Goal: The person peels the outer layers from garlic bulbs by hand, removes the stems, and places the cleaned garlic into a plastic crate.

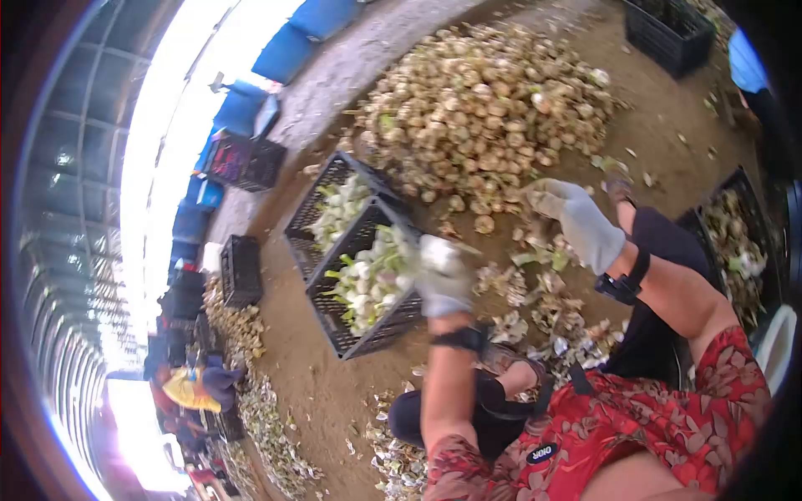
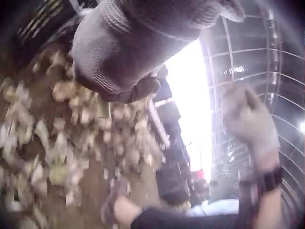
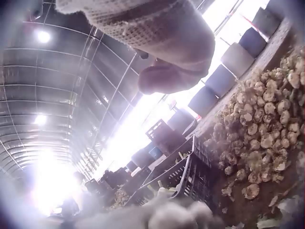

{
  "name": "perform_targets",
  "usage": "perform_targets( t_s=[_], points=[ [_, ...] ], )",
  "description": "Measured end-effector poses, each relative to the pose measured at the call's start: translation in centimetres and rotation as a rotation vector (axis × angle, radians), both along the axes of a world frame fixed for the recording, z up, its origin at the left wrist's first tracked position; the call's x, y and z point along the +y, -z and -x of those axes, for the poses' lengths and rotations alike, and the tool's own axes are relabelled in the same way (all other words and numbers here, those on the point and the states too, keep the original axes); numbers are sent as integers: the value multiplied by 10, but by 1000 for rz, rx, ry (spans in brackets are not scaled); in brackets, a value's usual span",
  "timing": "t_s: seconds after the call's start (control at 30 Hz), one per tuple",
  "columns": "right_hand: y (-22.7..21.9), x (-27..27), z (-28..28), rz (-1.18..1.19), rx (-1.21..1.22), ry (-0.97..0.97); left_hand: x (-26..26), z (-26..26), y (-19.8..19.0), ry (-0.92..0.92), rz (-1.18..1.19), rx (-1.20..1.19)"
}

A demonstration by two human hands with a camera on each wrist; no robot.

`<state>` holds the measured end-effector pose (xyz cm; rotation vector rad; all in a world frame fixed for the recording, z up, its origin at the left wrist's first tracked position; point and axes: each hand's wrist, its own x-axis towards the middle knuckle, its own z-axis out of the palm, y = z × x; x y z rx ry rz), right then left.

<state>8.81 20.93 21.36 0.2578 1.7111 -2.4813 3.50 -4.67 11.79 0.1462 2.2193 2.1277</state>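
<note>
My left hand [image 1: 443, 275], in a pale knit glove, blurs beside the near crate of garlic [image 1: 418, 313]. It holds what looks like a garlic bulb; a short green stem [image 2: 104, 108] shows under the thumb in the left wrist view. My right hand [image 1: 581, 225], also gloved, is raised near the front edge of the garlic pile [image 1: 493, 108]. Its fingers are curled, and a small dark thing [image 3: 141, 53] shows between thumb and fingers in the right wrist view; I cannot tell its kind. Peeled white garlic bulbs [image 1: 368, 280] with green stems fill the near crate.
Behind the near crate stands another crate [image 1: 322, 179] of white bulbs. Husks and trimmings [image 1: 555, 305] litter the ground between my feet. A black crate of garlic [image 1: 731, 221] stands by my right leg. Further off are a black crate [image 1: 668, 37], blue barrels [image 1: 284, 54] and people [image 1: 196, 388].
</note>
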Motion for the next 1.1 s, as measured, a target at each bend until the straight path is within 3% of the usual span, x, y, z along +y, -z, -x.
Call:
perform_targets(
  t_s=[0.03, 0.07, 0.1, 0.13, 0.17, 0.2, 0.27, 0.3, 0.33, 0.4, 0.43, 0.5, 0.53, 0.63, 0.67, 0.77, 0.83, 0.87, 0.93, 1.03, 1.1],
  points=[
    [-1, 4, -3, -5, -14, 29, -13, 33, -24, -144, -695, -160],
    [-5, 9, -4, -11, -24, 55, -26, 67, -48, -331, -1166, -216],
    [-7, 15, -8, -16, -31, 75, -23, 70, -90, -267, -1243, -371],
    [-8, 22, -11, 16, -34, 91, -41, 107, -80, -503, -1292, -479],
    [-8, 28, -14, 19, -56, 117, -26, 116, -79, -631, -1083, -462],
    [-8, 34, -16, 21, -75, 141, -44, 141, -18, -413, -963, -397],
    [-12, 46, -19, 45, -93, 193, -43, 161, 62, -231, -671, -385],
    [-11, 51, -21, 29, -120, 205, -19, 152, 85, -259, -498, -437],
    [-10, 55, -22, 12, -145, 219, -13, 148, 121, -211, -63, -240],
    [-6, 64, -25, -17, -153, 216, -16, 155, 245, -338, 128, -218],
    [-6, 65, -25, -10, -180, 227, -10, 163, 299, -521, -112, -403],
    [-10, 65, -26, 0, -230, 254, 34, 150, 252, -508, 71, -607],
    [-12, 67, -25, -48, -260, 232, 47, 150, 253, -473, 330, -531],
    [-14, 68, -20, -66, -316, 199, 67, 145, 282, -196, 558, -343],
    [-16, 68, -19, -67, -344, 186, 77, 141, 288, -312, 839, -329],
    [-18, 62, -18, 2, -338, 173, 89, 107, 246, -145, 945, -390],
    [-18, 60, -20, 33, -311, 133, 84, 76, 244, 316, 1269, -279],
    [-18, 58, -20, 50, -291, 111, 79, 46, 268, 482, 1349, -235],
    [-17, 51, -22, 74, -269, 94, 104, -12, 196, 308, 1242, -452],
    [-21, 42, -28, 79, -228, 4, 88, -94, 203, 531, 1246, -515],
    [-17, 34, -31, 54, -182, -59, 62, -128, 237, 709, 904, -739]
  ],
)
